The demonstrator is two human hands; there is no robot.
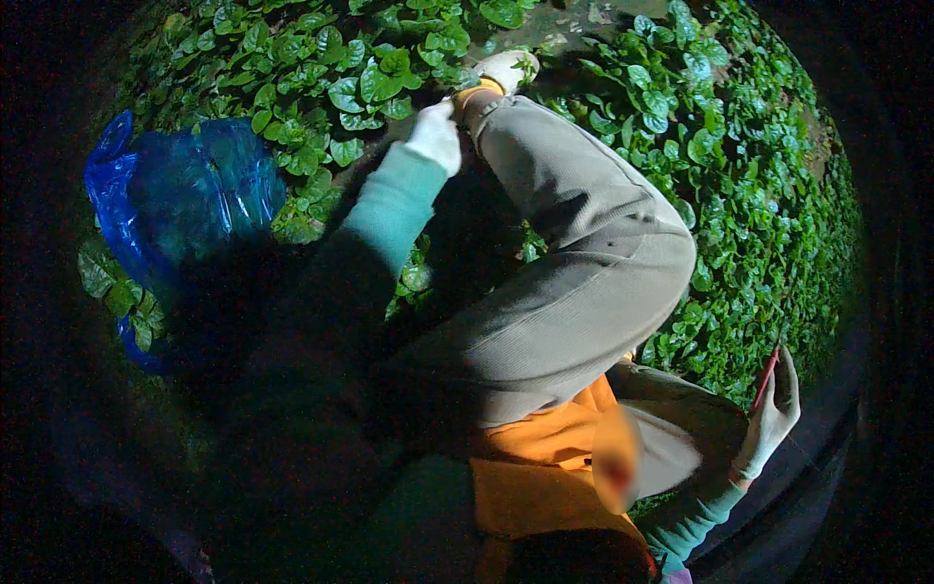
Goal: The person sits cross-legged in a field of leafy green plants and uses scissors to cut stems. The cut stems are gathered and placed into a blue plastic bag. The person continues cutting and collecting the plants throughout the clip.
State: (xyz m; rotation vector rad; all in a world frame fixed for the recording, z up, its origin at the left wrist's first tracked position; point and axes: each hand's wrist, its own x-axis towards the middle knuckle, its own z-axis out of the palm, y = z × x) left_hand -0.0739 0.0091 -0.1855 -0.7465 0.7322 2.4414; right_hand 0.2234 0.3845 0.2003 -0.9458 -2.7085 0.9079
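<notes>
My left hand (436, 139), in a white glove below a teal sleeve, is beside the yellow-orange sock or cuff (478, 91) at my bent leg's ankle. Its fingers are mostly turned away, so what they hold cannot be made out. At the lower right, my right hand (775, 409), also in a white glove, grips a slim red handle (765, 378) pointing up towards the plants; the tool's far end is hard to see. Low green leafy plants (379, 80) grow in front of me, and more leafy plants (737, 219) lie along the right side.
A translucent blue plastic bag (211, 182) lies on plants at the left, its lower part in shadow. My legs in grey trousers (584, 292) cross the middle. A pale shoe (511, 69) rests near bare soil (569, 22) at the top. Deep shadow covers the lower left.
</notes>
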